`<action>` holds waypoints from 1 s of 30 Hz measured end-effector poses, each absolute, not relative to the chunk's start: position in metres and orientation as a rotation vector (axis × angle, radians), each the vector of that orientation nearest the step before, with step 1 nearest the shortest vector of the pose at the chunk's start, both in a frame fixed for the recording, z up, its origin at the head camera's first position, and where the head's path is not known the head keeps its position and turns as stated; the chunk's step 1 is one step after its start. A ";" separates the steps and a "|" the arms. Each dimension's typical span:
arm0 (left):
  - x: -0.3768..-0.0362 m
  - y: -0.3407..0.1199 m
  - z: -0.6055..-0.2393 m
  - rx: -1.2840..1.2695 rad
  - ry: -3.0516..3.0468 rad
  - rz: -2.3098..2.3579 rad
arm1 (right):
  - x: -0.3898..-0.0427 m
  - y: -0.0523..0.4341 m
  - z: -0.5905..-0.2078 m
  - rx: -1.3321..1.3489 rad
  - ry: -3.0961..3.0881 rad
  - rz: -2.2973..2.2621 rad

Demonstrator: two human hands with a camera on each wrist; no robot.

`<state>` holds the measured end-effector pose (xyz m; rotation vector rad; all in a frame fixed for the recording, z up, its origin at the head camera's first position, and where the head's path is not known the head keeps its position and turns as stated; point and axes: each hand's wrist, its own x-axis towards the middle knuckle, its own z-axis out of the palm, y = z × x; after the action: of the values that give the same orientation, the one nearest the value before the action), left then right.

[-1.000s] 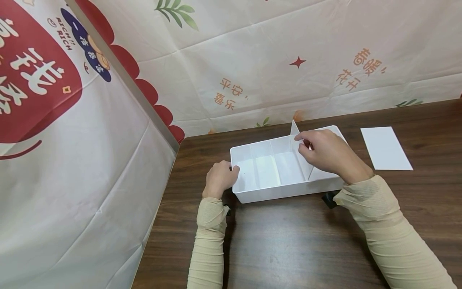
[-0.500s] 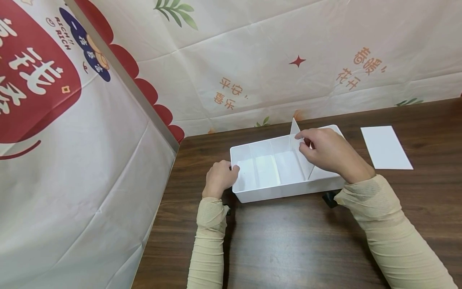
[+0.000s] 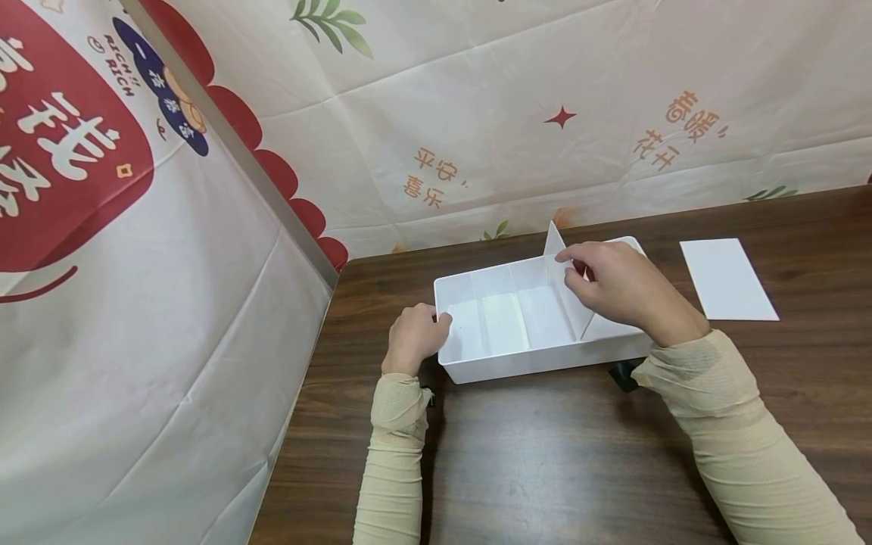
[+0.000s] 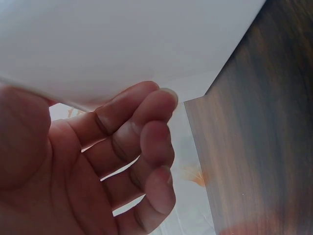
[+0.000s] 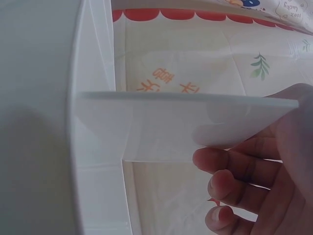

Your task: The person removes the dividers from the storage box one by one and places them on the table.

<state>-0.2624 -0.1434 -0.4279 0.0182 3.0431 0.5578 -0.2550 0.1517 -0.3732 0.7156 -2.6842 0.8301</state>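
A long white plastic box (image 3: 521,365) lies on the brown table in the head view, split by low ridges into compartments. At its left end my left hand (image 3: 417,331) grips the wall, thumb over the rim. The left wrist view shows the curled fingers (image 4: 156,105) against the wall's outer side. Over the box's right part, my right hand (image 3: 616,288) pinches a thin white divider (image 3: 555,242) between thumb and forefinger. This divider stands tilted across the box, its far corner above the rim. In the right wrist view the divider (image 5: 166,125) spans from the near wall; the thumb is partly hidden behind it.
A flat white panel (image 3: 729,280) lies on the table (image 3: 518,462) right of the box. A printed white cloth (image 3: 490,129) hangs behind the table, and another printed cloth (image 3: 204,303) hangs along its left side.
The divider's raised far corner has shifted very slightly up and to the left. Both hands keep their holds, and the box stays where it was.
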 end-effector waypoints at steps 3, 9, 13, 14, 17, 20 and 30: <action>-0.262 -0.143 -0.428 0.024 3.050 0.562 | -0.254 0.152 -0.373 0.714 -2.669 0.840; -0.261 -0.143 -0.426 0.022 3.051 0.571 | -0.254 0.154 -0.372 0.699 -2.669 0.845; -0.261 -0.143 -0.426 0.018 3.044 0.569 | -0.254 0.155 -0.372 0.700 -2.639 0.828; -0.261 -0.143 -0.426 0.017 3.042 0.565 | -0.254 0.156 -0.373 0.702 -2.627 0.821; -0.261 -0.143 -0.427 0.016 3.037 0.560 | -0.254 0.158 -0.373 0.700 -2.601 0.811; -0.261 -0.142 -0.427 0.015 3.035 0.559 | -0.254 0.161 -0.372 0.685 -2.591 0.811; -0.261 -0.143 -0.428 0.008 3.028 0.561 | -0.252 0.164 -0.369 0.672 -2.587 0.822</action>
<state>-0.2609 -0.1429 -0.4280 0.0081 3.0281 0.5608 -0.2524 0.1643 -0.3695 0.6724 -2.5874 0.8222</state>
